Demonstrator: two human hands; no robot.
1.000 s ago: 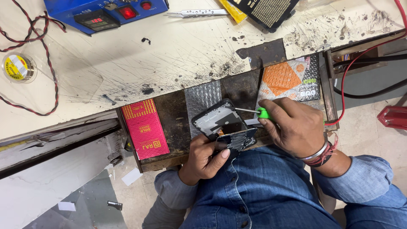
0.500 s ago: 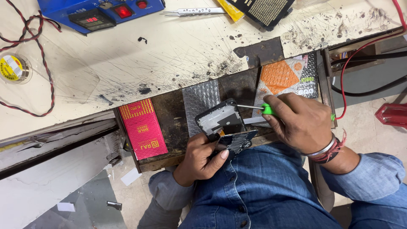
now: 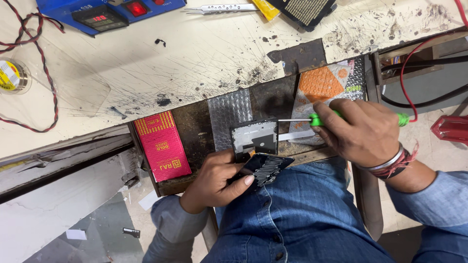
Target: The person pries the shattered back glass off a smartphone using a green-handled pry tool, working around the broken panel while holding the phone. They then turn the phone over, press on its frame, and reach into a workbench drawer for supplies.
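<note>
My left hand grips an opened phone over the pulled-out drawer, with its black back cover folded down under my thumb. My right hand is closed around a green-handled screwdriver. The thin metal shaft points left and its tip rests at the phone's upper right edge. Both wrists sit above my lap in blue denim. A metal bangle and red thread circle my right wrist.
A red box, bubble wrap and an orange packet lie in the drawer. On the scratched worktop are a blue power supply, tweezers, a solder spool and twisted red-black wires. Red cable hangs right.
The phone has been tilted up and turned so its frame faces me, the back cover swung down. The screwdriver tip has moved onto the phone's upper right edge.
</note>
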